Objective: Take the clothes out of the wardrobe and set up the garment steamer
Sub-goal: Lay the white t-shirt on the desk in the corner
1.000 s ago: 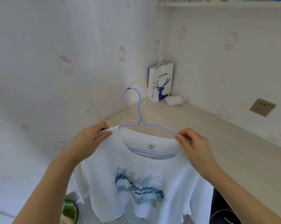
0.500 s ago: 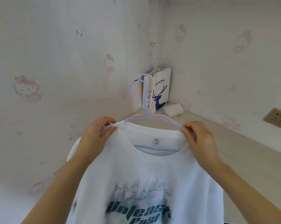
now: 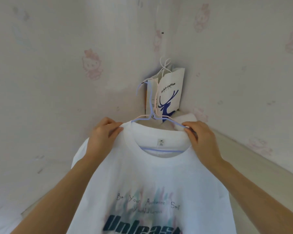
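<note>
A white T-shirt [image 3: 152, 176] with dark printed lettering hangs on a blue wire hanger [image 3: 150, 105], with a pink hanger [image 3: 156, 97] right beside it. I hold it up in front of me. My left hand [image 3: 103, 134] pinches the shirt's left shoulder at the hanger end. My right hand [image 3: 201, 137] pinches the right shoulder together with the blue hanger wire. No garment steamer or wardrobe is in view.
A white paper coffee bag [image 3: 171, 92] with a blue deer stands in the room corner on a light wooden desk [image 3: 253, 159] that runs along the right wall. A white folded cloth [image 3: 187, 118] lies beside it. Patterned wallpaper covers both walls.
The shirt and both hands have risen and come closer to the corner. The view has tilted up, so the wall socket and the floor have left the frame.
</note>
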